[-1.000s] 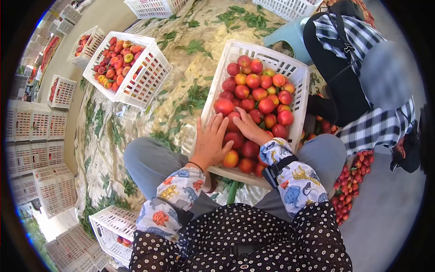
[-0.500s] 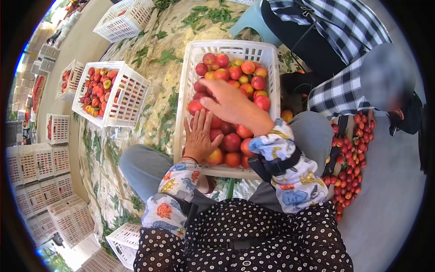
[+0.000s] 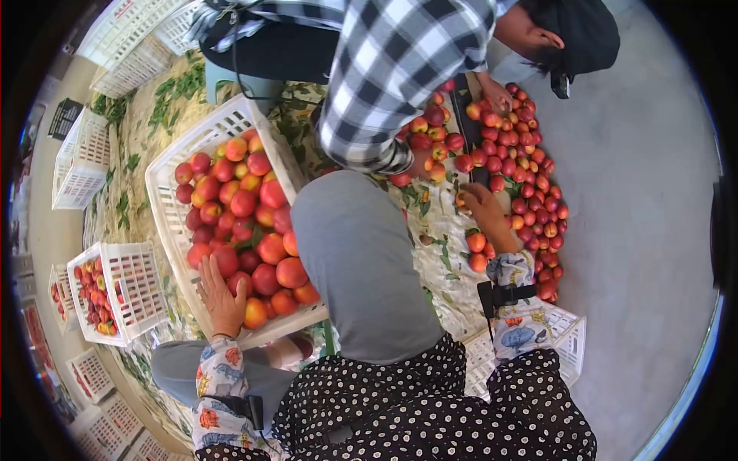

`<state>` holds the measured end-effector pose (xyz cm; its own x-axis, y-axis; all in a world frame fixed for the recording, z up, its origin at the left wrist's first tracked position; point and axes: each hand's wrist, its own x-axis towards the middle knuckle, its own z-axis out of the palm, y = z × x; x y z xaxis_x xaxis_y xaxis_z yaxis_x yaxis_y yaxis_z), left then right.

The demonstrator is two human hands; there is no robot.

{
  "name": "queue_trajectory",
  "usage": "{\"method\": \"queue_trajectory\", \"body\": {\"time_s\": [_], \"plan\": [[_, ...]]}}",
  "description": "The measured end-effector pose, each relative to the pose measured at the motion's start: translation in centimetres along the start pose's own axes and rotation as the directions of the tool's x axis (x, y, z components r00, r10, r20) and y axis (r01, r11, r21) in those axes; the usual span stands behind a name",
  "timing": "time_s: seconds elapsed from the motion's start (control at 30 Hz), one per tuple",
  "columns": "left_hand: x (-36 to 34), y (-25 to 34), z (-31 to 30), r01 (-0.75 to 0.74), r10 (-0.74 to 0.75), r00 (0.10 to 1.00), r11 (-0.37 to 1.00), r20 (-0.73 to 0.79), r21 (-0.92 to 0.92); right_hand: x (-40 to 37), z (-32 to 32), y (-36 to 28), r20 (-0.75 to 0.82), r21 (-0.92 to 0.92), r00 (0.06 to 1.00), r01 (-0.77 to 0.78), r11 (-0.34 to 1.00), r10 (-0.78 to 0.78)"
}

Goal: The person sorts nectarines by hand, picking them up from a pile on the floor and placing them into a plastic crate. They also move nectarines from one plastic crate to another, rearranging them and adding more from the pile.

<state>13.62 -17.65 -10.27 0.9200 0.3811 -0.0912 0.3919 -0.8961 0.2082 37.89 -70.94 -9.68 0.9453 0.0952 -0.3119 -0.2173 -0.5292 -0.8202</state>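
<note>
A white slatted crate [image 3: 173, 238] full of red and yellow fruit [image 3: 242, 203] stands at the left, beside my bent knee. My left hand [image 3: 221, 301] lies with its fingers spread on the fruit at the crate's near left corner. On the right, my right hand [image 3: 488, 215] reaches over the edge of the ground sheet, at the near side of a long pile of loose fruit [image 3: 530, 192]. Its fingers are bent, and whether they hold something is not clear. A few fruits [image 3: 477, 252] lie just below that hand.
A person in a checked shirt [image 3: 392, 69] leans in from the top, both hands at the fruit. More crates stand at the left, one with fruit [image 3: 157, 296]. An empty white crate [image 3: 565, 346] is beside my right sleeve. Leaves litter the sheet [image 3: 430, 230].
The view has turned to the right. My right hand has left the crate and moved over to the loose fruit. My left hand is still on the fruit in the crate.
</note>
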Motion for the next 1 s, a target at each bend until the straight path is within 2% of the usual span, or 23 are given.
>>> {"method": "queue_trajectory", "body": {"time_s": [0.03,0.1,0.13,0.17,0.2,0.23,0.27,0.3,0.43,0.5,0.7,0.73,0.77,0.8,0.83,0.87,0.93,1.0], "plan": [[0.0,0.1,-0.2,-0.019,0.019,1.0,1.0,0.008,0.006,-0.3,0.4,5.2,-0.065,0.081,0.995,-0.07,0.994,0.075],[0.0,0.2,-0.3,-0.065,0.063,0.998,0.996,-0.024,-0.053,-1.5,1.5,11.6,-0.055,0.134,0.965,-0.249,0.959,0.258],[0.1,0.4,-0.2,-0.083,0.082,0.996,0.996,-0.018,-0.045,-2.1,2.4,13.2,-0.049,0.058,0.957,-0.282,0.958,0.285],[0.2,0.3,-0.2,-0.091,0.09,0.996,0.995,-0.024,-0.045,-2.2,4.4,17.2,-0.016,0.103,0.984,-0.174,0.979,0.177],[0.2,0.3,-0.2,-0.1,0.099,0.995,0.994,-0.028,-0.042,-1.9,6.6,19.4,0.025,0.013,0.988,-0.152,0.988,0.152],[0.2,0.4,-0.3,-0.109,0.108,0.994,0.993,-0.024,-0.043,-2.1,8.3,17.9,0.068,0.014,0.977,-0.203,0.979,0.202],[0.3,0.5,-0.3,-0.123,0.123,0.992,0.992,-0.016,-0.03,-1.9,9.8,15.2,0.071,-0.121,0.99,-0.115,0.986,0.124],[0.3,0.6,-0.3,-0.107,0.107,0.994,0.993,-0.011,-0.04,-1.1,11.7,15.7,0.087,-0.205,0.993,-0.054,0.977,0.073],[0.3,0.7,-0.2,-0.089,0.09,0.996,0.995,0.003,-0.053,1.2,16.2,11.5,0.041,-0.278,0.999,0.034,0.96,-0.023],[0.2,0.8,-0.5,-0.082,0.083,0.996,0.995,0.014,-0.064,2.6,17.9,10.1,0.1,-0.407,0.982,-0.108,0.907,0.162],[0.4,0.7,-0.3,-0.096,0.096,0.995,0.992,-0.001,-0.077,6.0,20.0,13.6,0.169,-0.422,0.958,-0.144,0.895,0.234],[0.4,0.9,-0.6,-0.084,0.084,0.996,0.993,-0.008,-0.087,5.8,18.9,12.7,0.167,-0.28,0.952,-0.204,0.938,0.257],[0.4,0.8,-0.8,-0.071,0.07,0.997,0.994,-0.009,-0.078,5.1,17.8,11.7,0.22,0.044,0.937,-0.288,0.957,0.272],[0.4,0.7,-0.7,-0.056,0.055,0.998,0.996,-0.015,-0.071,4.4,16.7,10.7,0.272,0.353,0.919,-0.371,0.859,0.285],[0.3,0.5,-0.6,-0.058,0.056,0.998,0.997,-0.029,-0.054,4.0,15.4,11.1,0.364,0.581,0.912,-0.382,0.719,0.19],[0.2,0.4,-0.5,-0.064,0.063,0.997,0.997,-0.04,-0.047,3.7,14.2,11.9,0.449,0.744,0.889,-0.429,0.512,0.091],[0.3,0.8,-1.0,-0.032,0.031,0.999,0.997,-0.017,-0.075,0.6,9.2,6.5,0.448,0.815,0.887,-0.458,0.354,0.115],[0.2,0.5,-0.7,-0.002,-0.001,0.999,0.997,-0.036,-0.076,-1.0,6.2,1.0,0.296,0.879,0.954,-0.289,0.38,0.042]]}}
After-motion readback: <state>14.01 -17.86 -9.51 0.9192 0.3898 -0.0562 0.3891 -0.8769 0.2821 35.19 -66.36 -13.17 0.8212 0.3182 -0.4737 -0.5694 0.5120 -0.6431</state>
